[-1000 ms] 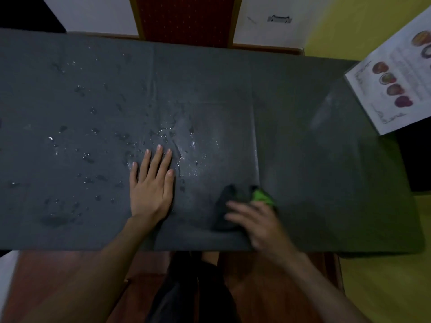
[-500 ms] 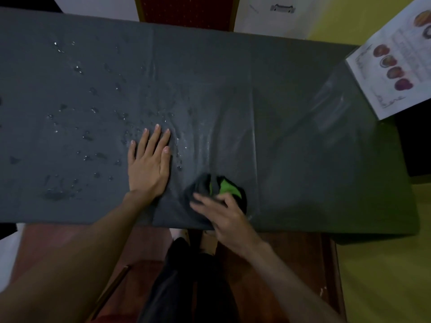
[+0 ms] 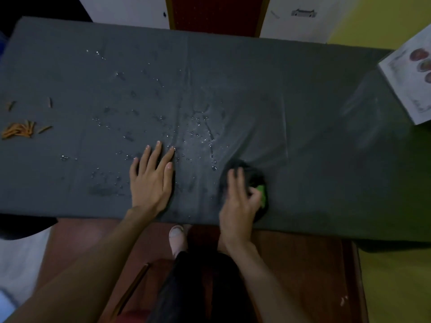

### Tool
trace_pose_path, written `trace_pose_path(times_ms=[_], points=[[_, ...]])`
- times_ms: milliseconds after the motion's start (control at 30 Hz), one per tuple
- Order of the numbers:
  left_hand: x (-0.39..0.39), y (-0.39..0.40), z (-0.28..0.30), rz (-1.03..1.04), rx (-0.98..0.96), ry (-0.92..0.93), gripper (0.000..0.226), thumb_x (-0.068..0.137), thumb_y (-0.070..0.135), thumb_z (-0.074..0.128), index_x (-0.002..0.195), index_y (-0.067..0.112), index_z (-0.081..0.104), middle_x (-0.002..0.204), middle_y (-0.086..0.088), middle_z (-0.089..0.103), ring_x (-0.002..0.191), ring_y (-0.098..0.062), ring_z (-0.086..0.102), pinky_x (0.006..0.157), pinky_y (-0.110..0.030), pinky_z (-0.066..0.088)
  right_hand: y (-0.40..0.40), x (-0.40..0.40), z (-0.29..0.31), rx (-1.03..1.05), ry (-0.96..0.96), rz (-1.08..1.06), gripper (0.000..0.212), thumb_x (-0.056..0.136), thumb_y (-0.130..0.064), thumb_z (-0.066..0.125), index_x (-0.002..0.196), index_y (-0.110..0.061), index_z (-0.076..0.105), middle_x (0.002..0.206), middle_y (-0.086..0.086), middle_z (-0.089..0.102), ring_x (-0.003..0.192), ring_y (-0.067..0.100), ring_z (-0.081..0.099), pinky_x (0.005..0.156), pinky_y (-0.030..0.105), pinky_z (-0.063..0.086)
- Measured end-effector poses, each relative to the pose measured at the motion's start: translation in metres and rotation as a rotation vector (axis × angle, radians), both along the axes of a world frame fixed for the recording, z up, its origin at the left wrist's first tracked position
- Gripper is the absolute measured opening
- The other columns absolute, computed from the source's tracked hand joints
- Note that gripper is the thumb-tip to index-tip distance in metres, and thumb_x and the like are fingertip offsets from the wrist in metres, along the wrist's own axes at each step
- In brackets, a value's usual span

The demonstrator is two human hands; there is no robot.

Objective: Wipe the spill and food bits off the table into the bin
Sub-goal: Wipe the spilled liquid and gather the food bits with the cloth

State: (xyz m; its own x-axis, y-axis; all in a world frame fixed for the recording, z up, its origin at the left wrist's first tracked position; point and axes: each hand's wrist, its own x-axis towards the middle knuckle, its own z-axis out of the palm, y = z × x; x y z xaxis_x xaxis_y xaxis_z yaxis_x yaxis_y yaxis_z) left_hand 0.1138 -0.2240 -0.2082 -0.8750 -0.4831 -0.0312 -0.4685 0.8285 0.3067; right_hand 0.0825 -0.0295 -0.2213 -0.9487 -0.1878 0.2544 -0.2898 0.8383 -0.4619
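Observation:
A dark grey cloth-covered table [image 3: 303, 94] fills the view. Water droplets [image 3: 198, 134] are scattered over its middle and left. Orange food strips [image 3: 18, 130] lie at the far left edge. My left hand [image 3: 151, 180] rests flat on the cloth with fingers spread, just left of the wettest patch. My right hand [image 3: 240, 199] presses a dark rag with a green patch [image 3: 261, 194] onto the table near the front edge, right of the droplets. No bin is in view.
A printed sheet with food pictures [image 3: 410, 82] hangs over the table's far right corner. A red chair back [image 3: 217, 15] stands behind the table. Below the front edge are a brown floor, my dark trousers and one shoe [image 3: 178, 238].
My right hand slid the rag left along the front edge, then back to the right. The camera view shifted, bringing the orange food strips into sight. My left hand stayed flat.

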Motion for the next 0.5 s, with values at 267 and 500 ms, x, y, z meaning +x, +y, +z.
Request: trace_pose_path(times_ms=[267,500], points=[[0.012,-0.071,0.003,-0.002,-0.034,0.009,0.054,0.103,0.042,0.014,0.15,0.028,0.035,0.162,0.0,0.025,0.151,-0.021,0.01,0.12,-0.045,0.007,0.048,-0.056,0.004,0.087,0.101,0.363,0.047,0.094,0.002,0.043,0.136,-0.015,0.055,0.148,0.003,0.046,0.103,0.028,0.057,0.095,0.038,0.04],[0.017,-0.106,-0.01,-0.08,-0.045,-0.087,0.053,0.102,0.048,0.009,0.154,0.04,0.015,0.165,0.007,0.008,0.152,-0.018,0.001,0.121,-0.049,0.0,-0.048,-0.074,-0.007,-0.075,-0.059,-0.178,0.046,0.086,0.0,0.049,0.129,-0.012,0.058,0.14,0.002,0.054,0.097,0.031,0.053,0.091,0.023,0.032]])
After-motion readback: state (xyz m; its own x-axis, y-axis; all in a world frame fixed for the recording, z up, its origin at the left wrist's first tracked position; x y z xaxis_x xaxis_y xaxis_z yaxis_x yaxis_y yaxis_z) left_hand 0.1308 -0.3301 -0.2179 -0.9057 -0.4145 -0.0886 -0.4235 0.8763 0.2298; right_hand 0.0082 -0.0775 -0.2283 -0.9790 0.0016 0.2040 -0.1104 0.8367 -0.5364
